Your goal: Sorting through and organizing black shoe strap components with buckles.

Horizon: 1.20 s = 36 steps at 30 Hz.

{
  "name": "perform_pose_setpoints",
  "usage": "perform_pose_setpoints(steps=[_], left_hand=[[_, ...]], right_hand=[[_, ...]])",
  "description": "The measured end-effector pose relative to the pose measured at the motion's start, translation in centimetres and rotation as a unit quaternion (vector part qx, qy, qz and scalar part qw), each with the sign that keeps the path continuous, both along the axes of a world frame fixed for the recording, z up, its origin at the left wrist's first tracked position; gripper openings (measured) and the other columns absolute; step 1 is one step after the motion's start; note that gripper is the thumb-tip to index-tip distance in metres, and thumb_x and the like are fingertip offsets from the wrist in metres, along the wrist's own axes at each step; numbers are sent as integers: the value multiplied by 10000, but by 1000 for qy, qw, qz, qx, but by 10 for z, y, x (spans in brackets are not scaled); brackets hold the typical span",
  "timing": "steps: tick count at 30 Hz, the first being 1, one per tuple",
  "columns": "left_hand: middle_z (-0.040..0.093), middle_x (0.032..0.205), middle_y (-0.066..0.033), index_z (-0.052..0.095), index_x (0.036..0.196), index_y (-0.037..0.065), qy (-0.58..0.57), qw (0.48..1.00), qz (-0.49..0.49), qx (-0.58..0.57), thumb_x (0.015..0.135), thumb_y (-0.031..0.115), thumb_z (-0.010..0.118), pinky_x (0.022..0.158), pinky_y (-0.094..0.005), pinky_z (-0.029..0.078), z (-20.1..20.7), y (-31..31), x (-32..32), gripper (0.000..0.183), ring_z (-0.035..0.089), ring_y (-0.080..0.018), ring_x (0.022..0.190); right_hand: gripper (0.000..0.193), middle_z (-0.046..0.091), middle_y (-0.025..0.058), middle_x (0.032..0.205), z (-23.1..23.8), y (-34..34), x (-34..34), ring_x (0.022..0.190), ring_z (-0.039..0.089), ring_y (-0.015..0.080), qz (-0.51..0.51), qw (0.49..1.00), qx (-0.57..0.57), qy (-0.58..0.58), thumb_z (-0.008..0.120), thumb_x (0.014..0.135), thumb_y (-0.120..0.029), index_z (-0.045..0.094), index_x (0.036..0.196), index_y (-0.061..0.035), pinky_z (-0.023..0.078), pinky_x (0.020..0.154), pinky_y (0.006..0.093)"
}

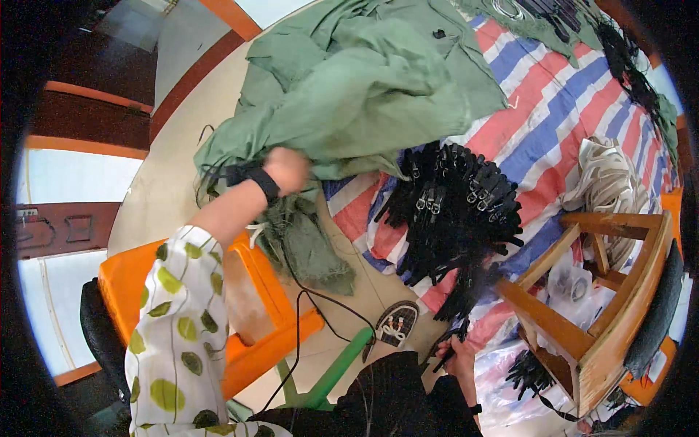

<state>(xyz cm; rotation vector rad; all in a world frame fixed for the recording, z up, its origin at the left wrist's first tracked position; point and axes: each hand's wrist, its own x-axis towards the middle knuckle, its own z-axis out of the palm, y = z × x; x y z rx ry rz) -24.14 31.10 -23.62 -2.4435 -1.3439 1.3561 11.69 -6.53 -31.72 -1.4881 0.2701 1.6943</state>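
My left hand (pixel 287 172), blurred by motion, is at the lower edge of a large green cloth (pixel 364 95). Its fingers are smeared, so I cannot see whether they grip the fabric. A black band circles that wrist. Down by my lap, my right hand (pixel 459 357) is closed around a thin black strap (pixel 444 344). Just beyond it lies a thick bunch of black straps with silver buckles (pixel 455 211), spread over a striped sheet (pixel 535 138). Some darker green fabric (pixel 309 251) hangs below my left hand.
An orange stool (pixel 255 320) stands under my left arm, with a green bar (pixel 342 368) beside it. A black cord (pixel 298 306) loops across the floor. At right are an overturned wooden stool (pixel 582 313) and a bundle of beige webbing (pixel 611 182). My shoe (pixel 397 324) rests near the sheet.
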Motion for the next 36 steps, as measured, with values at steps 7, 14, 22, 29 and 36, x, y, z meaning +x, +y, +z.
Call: perform_pose_setpoints(steps=[7,14,22,29,36], left_hand=[[480,1059,-69,389,1182,160,-373,843,-204,329,677,170,606,915,-470,281,11,41,138,550,443,-243,1030],[485,988,-70,455,1152,217,-143,946,-137,257,741,147,491,855,-408,300,-15,81,25,418,451,-214,966],[525,961,-40,570,1014,192,263,916,-75,295,814,216,430,840,-467,264,54,59,-119,246,461,-222,959],[412,1188,-21,530,1104,175,205,971,61,105,797,248,460,936,-497,200,-51,-18,-133,323,343,-214,1130],[620,887,-83,632,871,85,62,993,96,41,673,197,556,592,-385,484,-8,36,-40,240,605,-254,752]], right_hand=[[201,551,123,651,-7,-4,-7,522,527,183,65,996,48,-49,494,840,-173,502,765,13,468,520,335],[168,558,120,659,1,-5,-6,509,528,174,34,997,37,-50,493,838,-161,492,777,-5,478,506,313],[160,552,110,666,-15,-2,-10,527,526,176,13,999,37,-19,510,825,-159,478,773,-11,457,505,314],[141,544,97,634,0,7,-19,497,522,182,11,997,48,-51,511,808,-144,484,764,-14,457,475,287],[191,545,95,666,2,3,-10,530,509,162,58,995,29,-72,515,825,-183,488,761,-4,452,507,302]])
